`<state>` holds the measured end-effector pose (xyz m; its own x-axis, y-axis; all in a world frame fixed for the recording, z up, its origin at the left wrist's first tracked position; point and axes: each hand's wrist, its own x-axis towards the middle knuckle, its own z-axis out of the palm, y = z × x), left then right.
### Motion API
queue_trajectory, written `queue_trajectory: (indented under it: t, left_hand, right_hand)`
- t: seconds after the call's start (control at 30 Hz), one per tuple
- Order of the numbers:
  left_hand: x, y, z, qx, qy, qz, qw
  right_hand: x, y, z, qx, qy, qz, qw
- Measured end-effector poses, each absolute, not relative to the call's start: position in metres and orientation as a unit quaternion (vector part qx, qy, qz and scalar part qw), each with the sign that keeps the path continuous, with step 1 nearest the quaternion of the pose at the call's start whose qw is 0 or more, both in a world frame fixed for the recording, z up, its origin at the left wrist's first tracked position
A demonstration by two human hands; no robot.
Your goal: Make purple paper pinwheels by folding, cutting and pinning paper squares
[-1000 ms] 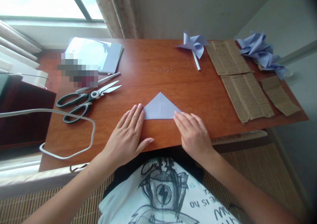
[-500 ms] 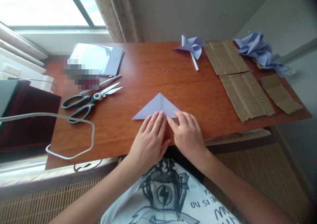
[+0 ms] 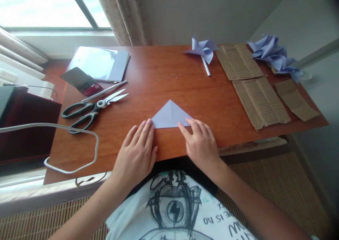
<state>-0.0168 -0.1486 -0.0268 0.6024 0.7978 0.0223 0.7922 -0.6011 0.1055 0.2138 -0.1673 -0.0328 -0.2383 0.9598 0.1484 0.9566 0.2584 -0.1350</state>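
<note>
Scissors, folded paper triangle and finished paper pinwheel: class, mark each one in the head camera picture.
scissors (image 3: 99, 104), head view, on the pivot screw.
folded paper triangle (image 3: 169, 115), head view, on its centre crease.
paper pinwheel (image 3: 201, 50), head view, on the hub of the blades.

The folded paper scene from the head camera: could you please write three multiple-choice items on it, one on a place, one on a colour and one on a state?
1. Where do the scissors lie on the table?
A. left of the folded paper
B. on the cardboard
C. under the pinwheel

2. What colour is the folded paper?
A. red
B. pale lilac-blue
C. green

3. How do the hands meet the paper?
A. both lift it off the table
B. one crumples it
C. both lie flat, fingertips at its lower edge

Answers:
1 A: the scissors sit well left of the triangle.
2 B: it matches the pinwheel.
3 C: the left hand and the right hand lie open at the paper's lower corners.
</note>
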Motion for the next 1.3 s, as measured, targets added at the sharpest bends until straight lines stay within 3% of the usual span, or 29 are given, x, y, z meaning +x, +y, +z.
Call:
queue_trajectory:
  t: [0.2,0.67,1.03,1.3]
  left_hand:
    - [-0.045,-0.154,-0.028,0.887,0.46,0.035,0.035]
    - [-0.005,-0.146,-0.033,0.896,0.431,0.075,0.073]
    - [-0.004,-0.149,-0.032,0.891,0.442,0.073,0.073]
    - [-0.005,-0.149,-0.034,0.888,0.448,0.076,0.07]
  right_hand:
    - [0.214,-0.164,-0.031,-0.614,-0.782,0.02,0.104]
    - [0.174,-0.163,-0.034,-0.58,-0.802,0.07,0.126]
    - [0.236,-0.18,-0.033,-0.65,-0.754,0.0,0.092]
    - [0.243,-0.159,-0.044,-0.645,-0.741,0.032,0.184]
